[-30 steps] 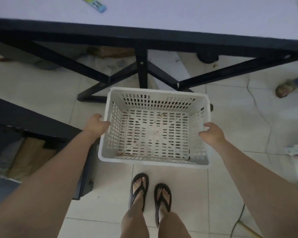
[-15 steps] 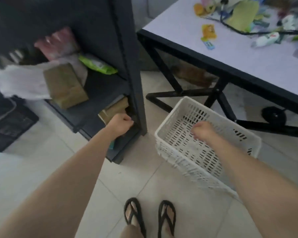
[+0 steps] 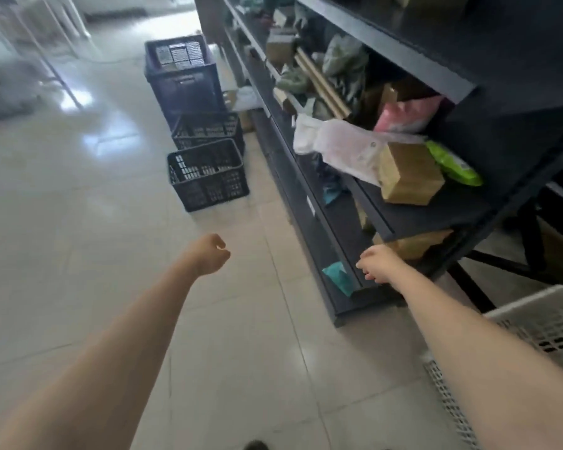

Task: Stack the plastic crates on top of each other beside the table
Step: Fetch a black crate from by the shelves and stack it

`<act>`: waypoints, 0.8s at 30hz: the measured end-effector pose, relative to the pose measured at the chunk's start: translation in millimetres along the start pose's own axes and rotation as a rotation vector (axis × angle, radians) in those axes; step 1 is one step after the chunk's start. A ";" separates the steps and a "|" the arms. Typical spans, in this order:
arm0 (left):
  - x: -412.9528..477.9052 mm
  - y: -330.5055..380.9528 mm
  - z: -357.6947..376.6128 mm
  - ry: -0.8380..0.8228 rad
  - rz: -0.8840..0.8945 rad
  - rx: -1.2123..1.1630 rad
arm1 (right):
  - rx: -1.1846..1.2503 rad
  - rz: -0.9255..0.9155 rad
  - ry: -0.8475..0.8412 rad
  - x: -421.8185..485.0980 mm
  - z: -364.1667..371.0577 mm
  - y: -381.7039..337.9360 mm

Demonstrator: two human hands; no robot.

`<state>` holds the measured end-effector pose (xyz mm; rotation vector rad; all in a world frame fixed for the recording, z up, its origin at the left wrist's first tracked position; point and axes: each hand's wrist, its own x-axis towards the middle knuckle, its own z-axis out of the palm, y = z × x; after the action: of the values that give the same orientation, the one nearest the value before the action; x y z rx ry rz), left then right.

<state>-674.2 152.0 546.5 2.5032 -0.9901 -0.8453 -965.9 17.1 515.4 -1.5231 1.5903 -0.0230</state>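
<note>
Reaching toward dark crates (image 3: pixel 208 172) ahead: left hand (image 3: pixel 208 254) loosely curled, right hand (image 3: pixel 379 264) half-spread, both empty. Grip nearest crate's opposite rims, lift level, carry back beside white crate (image 3: pixel 540 316).

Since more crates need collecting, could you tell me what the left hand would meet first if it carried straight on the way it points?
The left hand, empty and loosely curled, points up the aisle over bare floor. Its line runs roughly to the nearest dark crate beside the shelving; depth is hard to judge.

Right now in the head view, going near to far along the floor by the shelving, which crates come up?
White crate at the near right → nearest dark crate → second dark crate → tall dark crate, farthest.
</note>
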 end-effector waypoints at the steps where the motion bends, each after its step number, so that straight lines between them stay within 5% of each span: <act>1: 4.2 -24.7 -23.1 0.022 -0.024 -0.016 | -0.028 -0.055 -0.011 -1.4 21.5 -26.8; 11: 73.0 -173.2 -160.3 0.113 -0.212 -0.198 | -0.086 -0.284 -0.182 30.0 165.4 -249.3; 24: 339.0 -181.2 -286.7 0.122 -0.256 -0.228 | -0.199 -0.225 -0.162 237.7 214.1 -469.8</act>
<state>-202.8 64.2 542.6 2.4789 -0.5087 -0.8142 -429.0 -169.1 521.2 -1.8045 1.3193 0.1332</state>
